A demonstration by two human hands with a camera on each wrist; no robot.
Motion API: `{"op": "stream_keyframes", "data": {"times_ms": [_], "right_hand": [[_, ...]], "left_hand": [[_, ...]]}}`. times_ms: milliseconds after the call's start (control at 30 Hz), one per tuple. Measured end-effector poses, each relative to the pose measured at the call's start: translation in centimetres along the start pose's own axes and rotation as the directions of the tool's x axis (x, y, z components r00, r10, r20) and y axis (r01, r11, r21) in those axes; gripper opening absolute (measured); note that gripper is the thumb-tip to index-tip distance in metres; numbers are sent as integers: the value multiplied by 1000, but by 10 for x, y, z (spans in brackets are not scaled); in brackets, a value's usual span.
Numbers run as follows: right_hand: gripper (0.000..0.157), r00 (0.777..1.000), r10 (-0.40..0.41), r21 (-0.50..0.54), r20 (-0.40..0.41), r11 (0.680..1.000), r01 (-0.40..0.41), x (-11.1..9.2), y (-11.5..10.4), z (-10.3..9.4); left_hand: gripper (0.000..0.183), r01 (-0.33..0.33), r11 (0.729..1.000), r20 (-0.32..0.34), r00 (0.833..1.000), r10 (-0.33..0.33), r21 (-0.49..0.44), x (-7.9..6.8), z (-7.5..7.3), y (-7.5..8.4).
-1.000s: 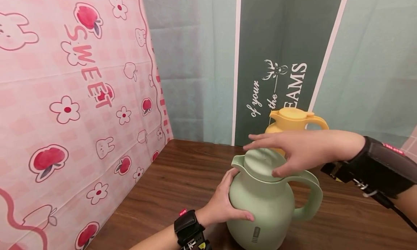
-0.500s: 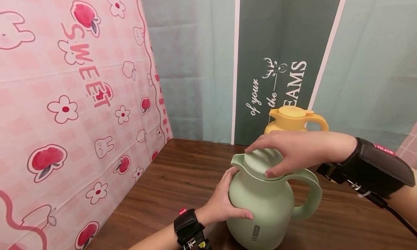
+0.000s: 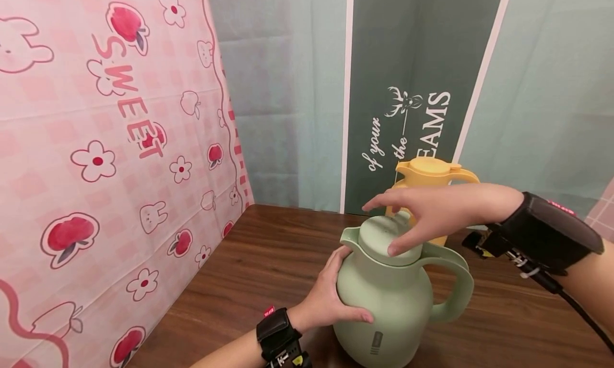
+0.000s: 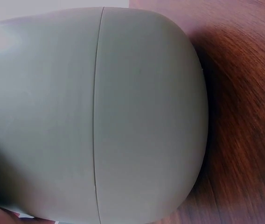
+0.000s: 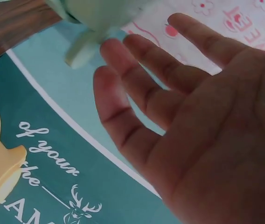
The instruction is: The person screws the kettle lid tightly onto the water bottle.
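A pale green thermos jug (image 3: 384, 309) stands upright on the brown wooden table, spout to the left and handle to the right. My left hand (image 3: 331, 299) grips the side of its body, thumb across the front and fingers going round behind. In the left wrist view the jug's smooth body (image 4: 142, 112) fills most of the picture, crossed by a thin seam. My right hand (image 3: 436, 211) hovers over the round lid (image 3: 384, 237) with fingers spread, the thumb tip right at the lid's near edge. A small tab (image 3: 402, 216) sticks up at the lid's far side.
Behind my right hand stands a yellow jug (image 3: 431, 168), partly hidden by it. A pink cloth (image 3: 120, 197) with fruit and rabbits hangs on the left. At the back is a blue-green cloth (image 3: 283, 117) with white lettering. The wooden table (image 3: 249, 261) extends left of the green jug.
My right hand's fingers first curled down over the lid, then lifted and spread. A tab at the lid's far side has come into sight. My left hand stays on the jug.
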State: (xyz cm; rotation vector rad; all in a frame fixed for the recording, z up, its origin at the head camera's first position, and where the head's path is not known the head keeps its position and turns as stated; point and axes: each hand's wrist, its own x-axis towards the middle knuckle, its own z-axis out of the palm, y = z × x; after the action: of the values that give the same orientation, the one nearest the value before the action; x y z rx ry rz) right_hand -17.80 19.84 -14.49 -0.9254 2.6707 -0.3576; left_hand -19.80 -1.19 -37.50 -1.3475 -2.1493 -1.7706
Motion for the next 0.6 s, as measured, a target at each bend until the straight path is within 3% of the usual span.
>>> {"op": "stream_keyframes", "data": {"times_ms": [67,200,400,600], "right_hand": [[63,998,33,40,62,999,-35,-2,-2,-3],[59,991,13,56,132,998,-21,-4,-4,-3],[47,997,-53,-18,61,998,55,-1,-4,0],[48,997,-83,-59,8,995,83,4,0,4]], "left_hand": [[103,-8,1000,-1,1000,8,-4,0,0,0],[103,-1,1000,1,1000,1,-16,-1,0,0],[102,0,1000,8,1000,0,-1,0,1,-1],[102,-16,1000,2,1000,16,-3,0,0,-1]]}}
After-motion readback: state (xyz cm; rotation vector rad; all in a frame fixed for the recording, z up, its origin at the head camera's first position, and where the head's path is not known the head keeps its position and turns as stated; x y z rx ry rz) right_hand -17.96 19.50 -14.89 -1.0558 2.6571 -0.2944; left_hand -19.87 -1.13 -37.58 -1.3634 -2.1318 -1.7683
